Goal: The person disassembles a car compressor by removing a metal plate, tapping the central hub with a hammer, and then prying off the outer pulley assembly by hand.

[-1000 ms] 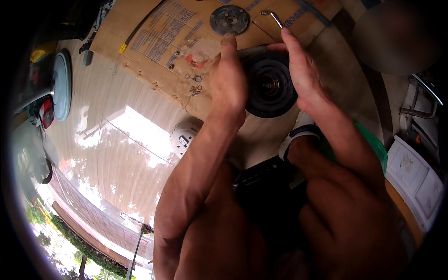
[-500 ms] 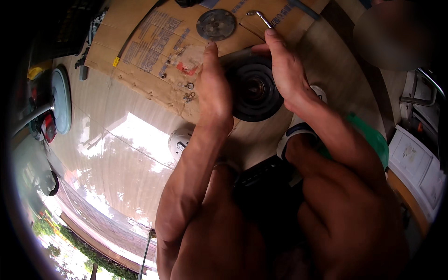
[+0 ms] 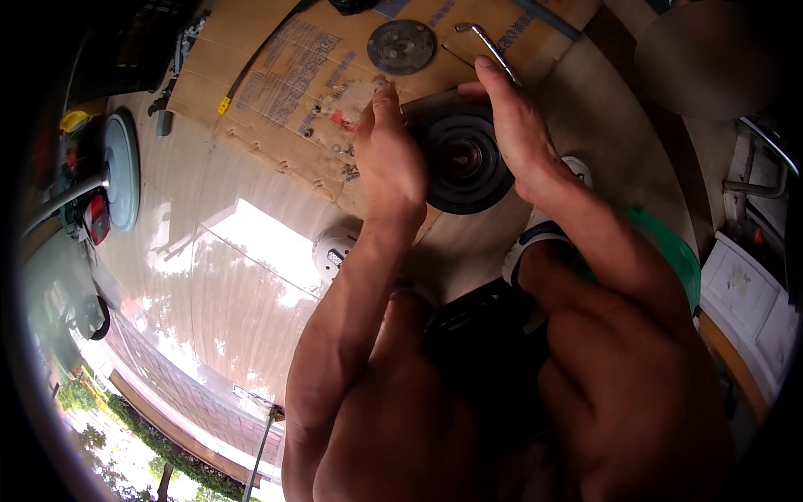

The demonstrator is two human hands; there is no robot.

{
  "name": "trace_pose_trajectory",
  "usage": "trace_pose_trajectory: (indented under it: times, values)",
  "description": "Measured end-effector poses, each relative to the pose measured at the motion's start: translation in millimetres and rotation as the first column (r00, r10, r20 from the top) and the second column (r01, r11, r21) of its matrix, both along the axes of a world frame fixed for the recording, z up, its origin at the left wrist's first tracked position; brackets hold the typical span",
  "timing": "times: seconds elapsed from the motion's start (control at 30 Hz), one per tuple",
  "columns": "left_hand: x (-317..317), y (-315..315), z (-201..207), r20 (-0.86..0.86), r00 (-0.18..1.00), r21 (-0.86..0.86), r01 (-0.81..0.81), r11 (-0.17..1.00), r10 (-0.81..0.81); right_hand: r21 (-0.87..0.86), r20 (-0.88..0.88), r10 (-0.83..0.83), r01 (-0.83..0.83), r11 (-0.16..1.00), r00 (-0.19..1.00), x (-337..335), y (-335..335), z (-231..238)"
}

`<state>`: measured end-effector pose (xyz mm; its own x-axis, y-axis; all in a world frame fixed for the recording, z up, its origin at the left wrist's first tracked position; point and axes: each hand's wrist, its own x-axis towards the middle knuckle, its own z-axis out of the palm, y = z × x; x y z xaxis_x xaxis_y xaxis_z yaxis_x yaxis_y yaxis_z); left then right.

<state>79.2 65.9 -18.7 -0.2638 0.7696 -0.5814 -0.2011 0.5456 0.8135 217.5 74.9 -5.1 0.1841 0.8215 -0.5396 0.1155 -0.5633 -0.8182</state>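
Observation:
A round black part (image 3: 464,188) with stepped rings and a hub in its middle sits between my two hands. My left hand (image 3: 391,163) is against its left side, thumb pointing away from me and the other fingers mostly hidden. Around its right side lies my right hand (image 3: 520,125), with fingertips showing at the far edge. Both hands appear to grip the part. Just beyond my right thumb, an L-shaped socket wrench (image 3: 493,52) rests on the cardboard sheet (image 3: 242,75). A flat dark metal disc (image 3: 401,48) with holes lies farther off.
Small nuts, washers and screws (image 3: 345,159) lie on the cardboard left of my left hand. A yellow-tipped dark strap (image 3: 224,104) crosses its left part. Left stands a round pale-blue base (image 3: 122,171) with a pole; right are a green bag (image 3: 669,251) and white drawers (image 3: 744,280).
The view has shifted slightly, so the floor and cardboard sit farther right. More of the wrench shows beyond my right thumb. Both hands keep nearly the same place around the black part.

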Motion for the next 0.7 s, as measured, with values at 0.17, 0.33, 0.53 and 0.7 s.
trace_pose_trajectory:
  times: [0.17,0.33,0.53,0.7]
  values:
    - [-2,0,1,-0.011,1.0,0.036,0.023,0.999,-0.023,-0.016,0.017,0.024,-0.024,1.0,1.0,4,-1,-2]
    - [-1,1,0,0.001,0.999,0.017,0.032,0.999,-0.032,-0.031,0.072,0.036,-0.033,0.999,0.997,6,0,-4]
    - [0,1,-2,0.018,0.999,-0.014,0.037,0.999,-0.037,-0.009,0.146,0.037,-0.036,0.999,0.989,8,1,-4]
    - [4,1,1,-0.074,0.995,0.023,0.069,0.997,-0.067,-0.015,0.176,-0.016,0.019,1.0,0.984,4,-1,5]
